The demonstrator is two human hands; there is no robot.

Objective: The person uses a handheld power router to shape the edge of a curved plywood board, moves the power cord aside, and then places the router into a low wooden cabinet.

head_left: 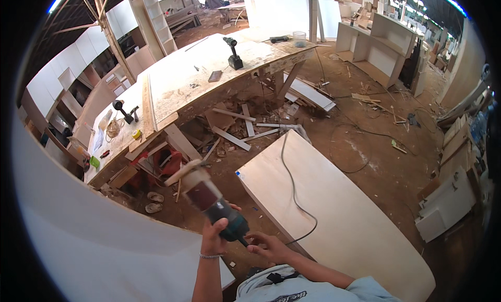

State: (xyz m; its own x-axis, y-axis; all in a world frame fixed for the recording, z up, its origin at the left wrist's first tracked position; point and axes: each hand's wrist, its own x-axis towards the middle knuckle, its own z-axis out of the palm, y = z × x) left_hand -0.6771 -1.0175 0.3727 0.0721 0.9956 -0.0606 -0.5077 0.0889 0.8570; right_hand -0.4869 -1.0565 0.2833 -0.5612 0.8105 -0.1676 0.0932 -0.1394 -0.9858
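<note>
Brown floor (pixel 373 119) runs between one long workbench (pixel 177 75) and one pale panel (pixel 339 208), then along the panel's right edge. One power tool (pixel 216 208) is in the air left of the panel, the left hand (pixel 215 234) wrapped around its body; the right hand (pixel 267 248) curls at its tail, grip unclear. Two drills (pixel 235 61) stand on the bench; one clear tub (pixel 299 40), contents too small to tell, sits near its far right corner.

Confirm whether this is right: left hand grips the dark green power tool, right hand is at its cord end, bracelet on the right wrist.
Wrong wrist: the head view shows the bracelet on the left one. The left hand does grip the dark green power tool, with the right hand at its cord end.
</note>
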